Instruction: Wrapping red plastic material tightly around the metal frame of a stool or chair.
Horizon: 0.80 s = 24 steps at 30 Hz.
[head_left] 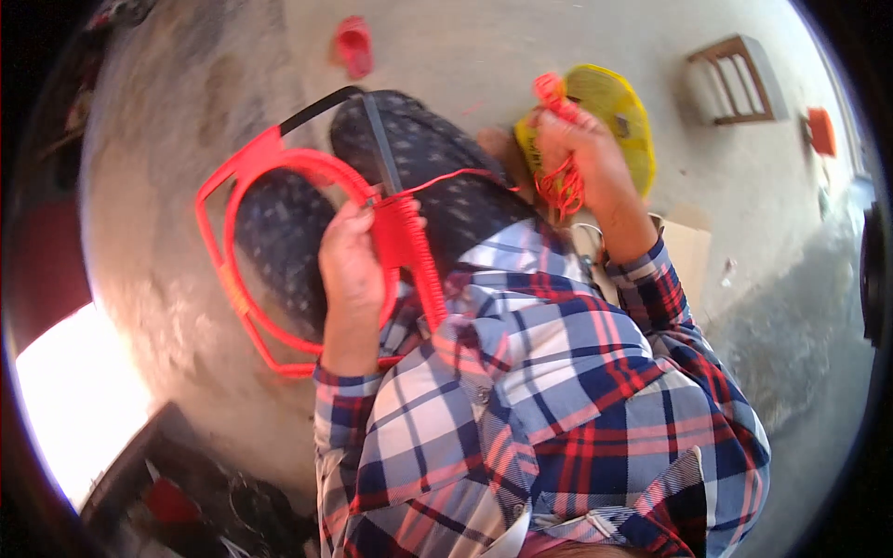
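Note:
A red frame (400, 232) rests across my lap, with a round ring inside an angular outer edge. Cord wraps its near side in close turns, while bare dark strips (381, 139) show at its far end. My left hand (352, 256) is closed around the wrapped side, where a strand of cord begins. From there the strand runs right toward a loose bundle of red-orange cord (563, 191), which my right hand (591, 153) grips. Loops of the bundle stick out above and below the fingers. Just behind that hand is a yellow openwork basket (625, 126).
A red slipper (354, 46) lies on the concrete floor (446, 42) ahead. At the far right are a wooden stool (739, 82) and an orange container (820, 132). Cardboard (686, 256) lies by my right forearm. Dark clutter (205, 493) fills the lower left.

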Tool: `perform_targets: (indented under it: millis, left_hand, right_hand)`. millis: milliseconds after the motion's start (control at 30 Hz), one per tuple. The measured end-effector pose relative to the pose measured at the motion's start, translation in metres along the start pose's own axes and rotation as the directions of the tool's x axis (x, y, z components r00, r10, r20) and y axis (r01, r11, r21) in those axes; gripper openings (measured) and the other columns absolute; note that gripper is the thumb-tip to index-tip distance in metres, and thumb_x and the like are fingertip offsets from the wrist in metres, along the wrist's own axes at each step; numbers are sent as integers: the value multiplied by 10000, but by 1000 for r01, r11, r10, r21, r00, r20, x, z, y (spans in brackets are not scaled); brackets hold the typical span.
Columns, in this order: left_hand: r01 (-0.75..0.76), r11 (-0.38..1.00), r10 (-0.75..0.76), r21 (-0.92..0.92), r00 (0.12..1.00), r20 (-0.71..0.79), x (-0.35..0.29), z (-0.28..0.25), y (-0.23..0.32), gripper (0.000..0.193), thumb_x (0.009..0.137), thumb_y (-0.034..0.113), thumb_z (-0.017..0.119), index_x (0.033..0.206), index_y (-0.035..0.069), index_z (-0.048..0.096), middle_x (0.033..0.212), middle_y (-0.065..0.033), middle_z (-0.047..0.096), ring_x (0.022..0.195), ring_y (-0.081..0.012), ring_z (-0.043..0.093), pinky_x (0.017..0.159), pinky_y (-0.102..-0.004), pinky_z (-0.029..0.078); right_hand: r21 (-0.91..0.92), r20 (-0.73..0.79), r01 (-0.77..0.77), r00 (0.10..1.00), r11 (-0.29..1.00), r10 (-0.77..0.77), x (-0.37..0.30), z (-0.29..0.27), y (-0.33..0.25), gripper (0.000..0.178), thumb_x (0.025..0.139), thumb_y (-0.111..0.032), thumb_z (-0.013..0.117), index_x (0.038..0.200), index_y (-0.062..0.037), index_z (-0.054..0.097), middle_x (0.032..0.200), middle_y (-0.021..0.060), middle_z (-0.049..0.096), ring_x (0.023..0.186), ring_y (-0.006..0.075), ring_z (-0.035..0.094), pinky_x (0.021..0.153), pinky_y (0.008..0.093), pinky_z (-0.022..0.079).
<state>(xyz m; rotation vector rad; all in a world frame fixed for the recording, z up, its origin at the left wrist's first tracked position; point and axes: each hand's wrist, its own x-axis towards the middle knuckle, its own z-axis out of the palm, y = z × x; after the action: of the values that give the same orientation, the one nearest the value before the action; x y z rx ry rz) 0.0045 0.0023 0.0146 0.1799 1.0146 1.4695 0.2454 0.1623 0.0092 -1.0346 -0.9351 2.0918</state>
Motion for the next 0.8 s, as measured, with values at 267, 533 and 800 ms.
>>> perform_targets:
  millis: [267, 533, 800]
  left_hand:
    - [3, 999, -6, -47, 998, -55, -15, 1, 6, 363, 861, 164, 410, 1166, -18, 485, 1012, -239, 625, 894, -349, 640, 801, -432, 524]
    - [29, 992, -33, -121, 999, -26, 2, -5, 19, 362, 792, 137, 437, 1119, -7, 493, 949, -230, 631, 817, -367, 641, 736, -472, 538]
    - [20, 987, -39, -157, 992, -117, 7, -7, -7, 299, 788, 182, 527, 1039, 25, 561, 913, -168, 636, 812, -317, 637, 746, -466, 532]
  right_hand:
    - [-582, 371, 27, 898, 813, 236, 12, 95, 28, 228, 901, -279, 596, 872, -54, 624, 652, -64, 469, 568, 30, 397, 498, 208, 326]
    - [-573, 315, 25, 930, 819, 192, 15, 89, 20, 199, 870, -248, 623, 804, -61, 612, 671, -60, 530, 590, 30, 451, 502, 214, 356]
    - [-615, 334, 95, 931, 783, 149, 6, 65, 44, 182, 877, -249, 607, 800, -84, 617, 627, -80, 480, 560, 28, 423, 495, 221, 353]
